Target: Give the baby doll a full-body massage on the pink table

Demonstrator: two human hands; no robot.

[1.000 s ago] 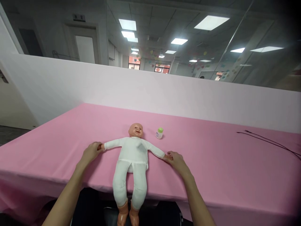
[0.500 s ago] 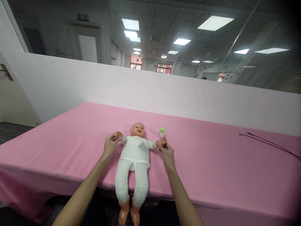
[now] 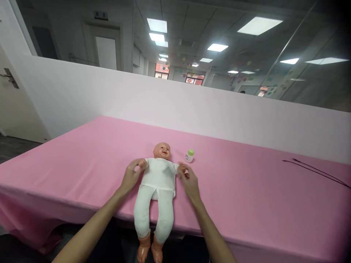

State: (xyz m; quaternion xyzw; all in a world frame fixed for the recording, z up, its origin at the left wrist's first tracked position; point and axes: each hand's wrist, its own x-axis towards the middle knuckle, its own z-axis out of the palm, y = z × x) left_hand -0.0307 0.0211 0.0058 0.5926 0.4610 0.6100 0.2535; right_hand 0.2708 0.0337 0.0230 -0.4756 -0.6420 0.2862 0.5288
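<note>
A baby doll (image 3: 157,182) in a white suit lies on its back on the pink table (image 3: 246,193), with its bare feet hanging over the near edge. My left hand (image 3: 131,176) is closed on the doll's arm, folded in beside its shoulder. On the other side, my right hand (image 3: 188,180) grips the doll's other arm, also bent in close to the body. A small white bottle with a green cap (image 3: 189,155) stands just right of the doll's head, a little beyond my right hand.
A low white partition wall (image 3: 192,106) runs along the table's far edge. Thin black cables (image 3: 315,170) lie on the cloth at the far right. A door (image 3: 11,95) is at the left.
The doll's arms lay stretched out sideways a second ago. Both my hands have brought them inward, and they are now folded against the doll's shoulders.
</note>
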